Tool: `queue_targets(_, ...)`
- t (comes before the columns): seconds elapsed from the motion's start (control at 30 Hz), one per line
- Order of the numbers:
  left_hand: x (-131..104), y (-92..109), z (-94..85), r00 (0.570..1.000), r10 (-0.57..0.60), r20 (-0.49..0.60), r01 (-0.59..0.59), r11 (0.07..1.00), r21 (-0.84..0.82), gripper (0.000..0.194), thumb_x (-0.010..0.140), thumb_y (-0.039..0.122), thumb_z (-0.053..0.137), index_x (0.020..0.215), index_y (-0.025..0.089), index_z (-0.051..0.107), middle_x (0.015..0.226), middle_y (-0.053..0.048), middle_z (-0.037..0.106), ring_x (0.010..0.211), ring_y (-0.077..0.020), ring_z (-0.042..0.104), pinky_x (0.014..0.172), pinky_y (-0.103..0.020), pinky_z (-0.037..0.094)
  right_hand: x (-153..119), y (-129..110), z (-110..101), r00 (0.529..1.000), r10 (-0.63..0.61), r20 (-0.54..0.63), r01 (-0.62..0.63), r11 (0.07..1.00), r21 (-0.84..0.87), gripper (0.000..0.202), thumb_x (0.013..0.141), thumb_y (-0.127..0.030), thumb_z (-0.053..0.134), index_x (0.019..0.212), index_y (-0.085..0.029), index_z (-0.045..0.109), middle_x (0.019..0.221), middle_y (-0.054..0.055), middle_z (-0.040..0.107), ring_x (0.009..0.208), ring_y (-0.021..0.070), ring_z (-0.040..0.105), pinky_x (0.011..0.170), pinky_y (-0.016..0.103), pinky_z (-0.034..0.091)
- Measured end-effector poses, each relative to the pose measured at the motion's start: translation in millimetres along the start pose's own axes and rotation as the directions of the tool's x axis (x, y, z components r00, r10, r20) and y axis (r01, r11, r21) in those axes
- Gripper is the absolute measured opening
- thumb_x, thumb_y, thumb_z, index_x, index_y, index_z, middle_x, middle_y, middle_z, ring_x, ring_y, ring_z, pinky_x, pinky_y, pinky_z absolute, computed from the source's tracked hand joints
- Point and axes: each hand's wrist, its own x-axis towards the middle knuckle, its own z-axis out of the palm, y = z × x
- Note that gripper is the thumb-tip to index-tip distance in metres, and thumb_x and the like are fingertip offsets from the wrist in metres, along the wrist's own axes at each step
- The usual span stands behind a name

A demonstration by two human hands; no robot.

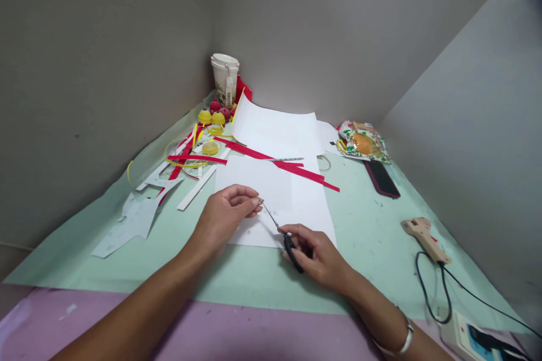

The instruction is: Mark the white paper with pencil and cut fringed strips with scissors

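We find scissors [292, 252] with black handles and slim metal blades above the white paper [313, 220], near the worktop's [359, 254] front edge. The right hand [317, 254], wrist bent inward, curls its fingers round the handles. The left hand [228, 211] pinches a tiny piece [261, 202], too small to identify, at the blade tips.

Scissors [273, 219] are fitted with metal blades and black plastic handles [291, 251]. The white sheets [279, 130] are made of smooth, matt paper. Gloss is shown by the plastic food packet [364, 145] and smartphone screen [381, 179].
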Motion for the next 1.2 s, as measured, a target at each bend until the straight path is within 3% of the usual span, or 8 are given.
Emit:
queue_targets(0.4, 0.5, 1.9, 0.6, 1.000, 0.002, -0.010, -0.002, 0.999, 0.047, 0.017, 0.071, 0.027, 0.073, 0.082, 0.018, 0.065, 0.073, 0.000, 0.070, 0.070, -0.0127, 0.066, 0.068, -0.023, 0.048, 0.0, -0.4, -0.4, 1.000, -0.006, 0.002, 0.006, 1.000, 0.007, 0.036, 0.083, -0.014, 0.054, 0.119, -0.019, 0.058, 0.067, -0.005, 0.046, 0.057, 0.0091, 0.039, 0.054, 0.022, 0.034)
queue_targets(0.7, -1.3, 1.3, -1.7, 0.997, -0.049, 0.058, 0.052, 0.997, -0.060, 0.029, 0.068, 0.029, 0.078, 0.090, 0.017, 0.064, 0.084, -0.002, 0.071, 0.077, -0.0123, 0.065, 0.074, -0.023, 0.048, -0.5, 1.1, 0.2, 1.000, 0.010, 0.001, -0.010, 1.000, 0.010, 0.037, 0.084, -0.015, 0.053, 0.120, -0.020, 0.057, 0.068, -0.005, 0.046, 0.057, 0.0095, 0.039, 0.055, 0.022, 0.035)
queue_targets(1.2, 0.8, 1.5, -0.4, 0.996, -0.071, 0.045, 0.074, 0.995, -0.069, 0.028, 0.063, 0.027, 0.080, 0.085, 0.017, 0.065, 0.077, -0.001, 0.070, 0.071, -0.0125, 0.066, 0.071, -0.025, 0.048, 0.0, -0.3, -0.3, 1.000, 0.021, 0.013, -0.021, 1.000, 0.013, 0.037, 0.083, -0.016, 0.053, 0.119, -0.019, 0.058, 0.068, -0.004, 0.047, 0.056, 0.0094, 0.040, 0.054, 0.022, 0.035)
